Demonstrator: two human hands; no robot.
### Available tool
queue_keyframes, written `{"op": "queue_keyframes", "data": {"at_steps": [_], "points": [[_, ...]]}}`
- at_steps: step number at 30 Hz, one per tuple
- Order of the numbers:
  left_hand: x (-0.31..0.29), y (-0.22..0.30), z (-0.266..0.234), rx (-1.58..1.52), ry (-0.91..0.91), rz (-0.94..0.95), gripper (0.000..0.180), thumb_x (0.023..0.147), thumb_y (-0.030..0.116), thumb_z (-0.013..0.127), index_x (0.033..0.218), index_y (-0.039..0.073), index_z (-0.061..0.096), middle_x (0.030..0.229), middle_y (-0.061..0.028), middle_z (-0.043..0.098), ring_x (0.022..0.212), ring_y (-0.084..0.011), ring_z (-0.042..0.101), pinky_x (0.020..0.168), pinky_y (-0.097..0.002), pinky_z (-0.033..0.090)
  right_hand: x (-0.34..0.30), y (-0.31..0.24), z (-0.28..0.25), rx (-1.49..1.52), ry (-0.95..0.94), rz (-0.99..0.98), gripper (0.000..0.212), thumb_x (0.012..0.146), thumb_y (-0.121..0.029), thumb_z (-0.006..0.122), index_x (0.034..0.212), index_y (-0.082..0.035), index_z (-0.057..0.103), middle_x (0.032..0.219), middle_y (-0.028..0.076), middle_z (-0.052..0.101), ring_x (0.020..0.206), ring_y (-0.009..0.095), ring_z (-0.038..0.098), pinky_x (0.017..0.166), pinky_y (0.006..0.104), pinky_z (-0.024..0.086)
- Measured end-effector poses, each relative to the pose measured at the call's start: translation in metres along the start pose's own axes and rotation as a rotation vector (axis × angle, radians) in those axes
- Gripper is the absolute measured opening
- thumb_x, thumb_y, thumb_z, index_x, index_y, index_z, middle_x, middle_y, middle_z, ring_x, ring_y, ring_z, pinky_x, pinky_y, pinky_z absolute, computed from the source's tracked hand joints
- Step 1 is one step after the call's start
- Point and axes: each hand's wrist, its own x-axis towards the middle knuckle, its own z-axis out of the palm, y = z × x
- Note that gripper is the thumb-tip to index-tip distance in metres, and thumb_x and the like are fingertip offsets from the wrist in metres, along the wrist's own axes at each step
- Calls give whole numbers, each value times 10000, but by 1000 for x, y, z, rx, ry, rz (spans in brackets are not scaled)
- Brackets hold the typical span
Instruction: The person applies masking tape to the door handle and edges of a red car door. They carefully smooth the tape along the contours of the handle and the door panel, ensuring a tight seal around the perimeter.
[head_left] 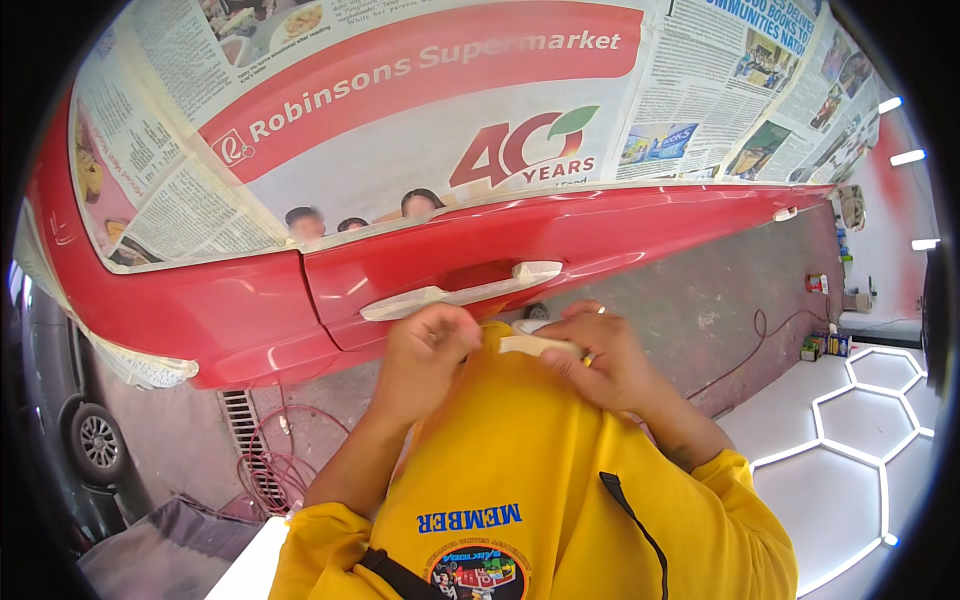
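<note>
My right hand (605, 355) is closed around a roll of cream masking tape (535, 346), held in front of my yellow shirt; a loose flap of tape sticks out toward my left hand. A ring shows on one finger. My left hand (428, 350) is raised beside it, its fingers curled together; whatever they may hold is too small to make out. Just beyond both hands is the red car door (400, 270). Its door handle (470, 290) is wrapped in cream tape. Newspaper sheets (440, 110), edged with tape, cover the car's windows.
Red hoses (270, 465) lie coiled on the floor by a drain grate (240, 430). At the left stands a dark car with a silver wheel (98, 443). Small boxes (825, 345) sit on the right. Hexagonal lights (850, 440) glow at the lower right.
</note>
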Motion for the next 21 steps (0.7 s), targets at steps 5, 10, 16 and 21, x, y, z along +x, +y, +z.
{"op": "queue_keyframes", "data": {"at_steps": [5,10,16,21], "points": [[-17,17,-22,66,125,0,165,1055,150,771,1128,4,749,988,-30,758,892,-87,701,836,-255,573,24,4,-32,243,88,374,231,1114,-190,669,1137,-4,804,962,106,817,814,130,719,794,283,557],[-22,15,19,-162,32,-66,221,1038,80,772,1233,-22,755,1096,-91,796,969,-160,759,873,-305,603,24,-8,-13,221,141,125,198,1097,-176,703,1134,-8,803,937,125,804,775,170,733,705,326,557],[-8,11,17,-170,-98,-167,195,1033,98,792,1186,-19,760,1088,-91,795,961,-162,767,862,-307,607,19,-6,3,140,115,107,181,1053,-190,763,1105,-24,813,921,141,795,731,234,730,692,346,559],[-5,10,16,-146,-92,-108,129,1048,106,778,1107,-6,752,1041,-62,780,915,-145,754,838,-295,595,24,-10,10,104,122,42,162,1044,-184,763,1104,-41,810,872,141,772,698,263,708,664,375,546]]}}
